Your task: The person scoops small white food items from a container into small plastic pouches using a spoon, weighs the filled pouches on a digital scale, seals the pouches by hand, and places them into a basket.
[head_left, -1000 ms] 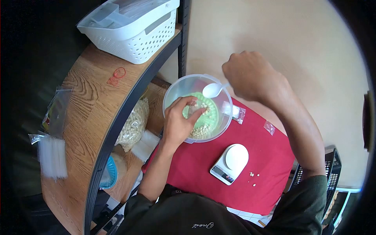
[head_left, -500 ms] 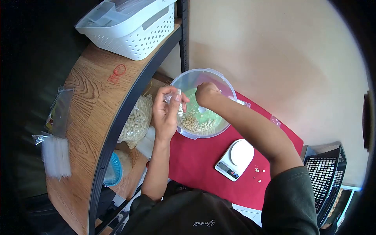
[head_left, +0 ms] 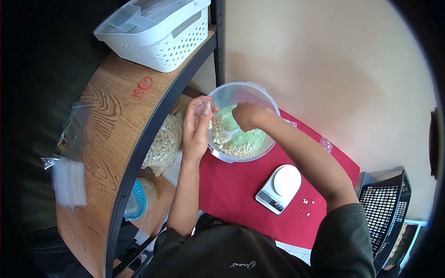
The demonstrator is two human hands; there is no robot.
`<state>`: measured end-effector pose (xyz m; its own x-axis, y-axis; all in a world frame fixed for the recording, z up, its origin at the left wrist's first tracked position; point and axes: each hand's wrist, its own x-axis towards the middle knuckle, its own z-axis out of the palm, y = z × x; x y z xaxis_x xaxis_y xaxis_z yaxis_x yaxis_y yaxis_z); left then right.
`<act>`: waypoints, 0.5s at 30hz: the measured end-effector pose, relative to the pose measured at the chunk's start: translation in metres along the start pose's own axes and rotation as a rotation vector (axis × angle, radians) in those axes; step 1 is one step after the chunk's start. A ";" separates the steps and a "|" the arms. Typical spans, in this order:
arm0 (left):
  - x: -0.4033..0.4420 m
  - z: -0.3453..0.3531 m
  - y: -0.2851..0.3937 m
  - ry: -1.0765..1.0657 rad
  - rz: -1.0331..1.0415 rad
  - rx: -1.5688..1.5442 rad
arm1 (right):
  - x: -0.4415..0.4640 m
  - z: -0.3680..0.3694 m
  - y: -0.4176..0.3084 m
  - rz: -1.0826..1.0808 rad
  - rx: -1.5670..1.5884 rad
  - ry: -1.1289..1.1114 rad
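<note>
My left hand is closed around a small clear plastic bag, held upright over the left rim of a round clear tub. A few pale pieces show low in the bag, partly covered by my fingers. Inside the tub my right hand is closed, its fingers mostly turned from view. From beneath it runs a white plastic spoon, its bowl among small cream-coloured pieces on the greenish bottom.
On the red tabletop stands a white kitchen scale, with a few crumbs to its right. A large bag of pale pieces sits left of the tub. The wooden shelf carries a white basket and plastic sleeves.
The spoon's bowl has moved left and slightly down into the pieces, toward the bag. My right hand has shifted slightly, and my left hand still holds the bag.
</note>
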<state>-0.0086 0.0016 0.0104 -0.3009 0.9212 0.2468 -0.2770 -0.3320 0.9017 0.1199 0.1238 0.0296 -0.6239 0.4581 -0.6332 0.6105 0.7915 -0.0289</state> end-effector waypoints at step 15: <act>0.007 0.018 0.002 -0.213 -0.115 0.638 | -0.144 -0.087 0.058 0.142 0.081 0.144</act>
<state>0.0057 0.0110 0.0199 -0.0978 0.9850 0.1423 0.3159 -0.1049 0.9430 0.2026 0.1395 0.1866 -0.5883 0.6205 -0.5185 0.7308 0.6824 -0.0125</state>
